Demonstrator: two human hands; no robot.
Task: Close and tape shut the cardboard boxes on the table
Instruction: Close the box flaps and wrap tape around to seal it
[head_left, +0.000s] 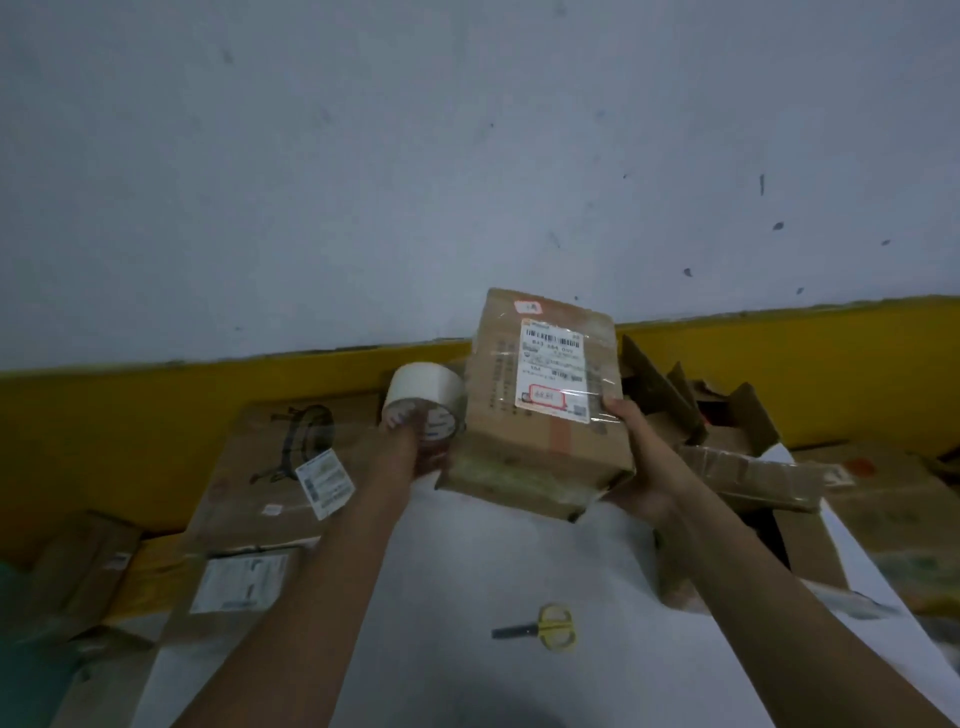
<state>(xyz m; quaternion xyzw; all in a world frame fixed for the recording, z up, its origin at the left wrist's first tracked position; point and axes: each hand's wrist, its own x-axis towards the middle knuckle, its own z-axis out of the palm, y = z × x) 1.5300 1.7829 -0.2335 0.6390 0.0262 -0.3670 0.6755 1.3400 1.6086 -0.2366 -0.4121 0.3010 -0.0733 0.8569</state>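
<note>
Two hands are raised above the white table (467, 561). The right hand (641, 470) grips a small labelled cardboard box (540, 415) by its right edge, thumb on top. The left hand (410, 449) curls its fingers round a tape roll (423, 395) just beside it. Held one-handed and tilted, the box could slip, and neither hand is free for the yellow scissors (548, 626) below.

Two hands show: the left hand (410, 441) and the right hand (636, 467). There is one roll of tape (423, 397), one pair of scissors (550, 626) and one taped box (540, 415); the other boxes (275, 467) are too jumbled to count.
</note>
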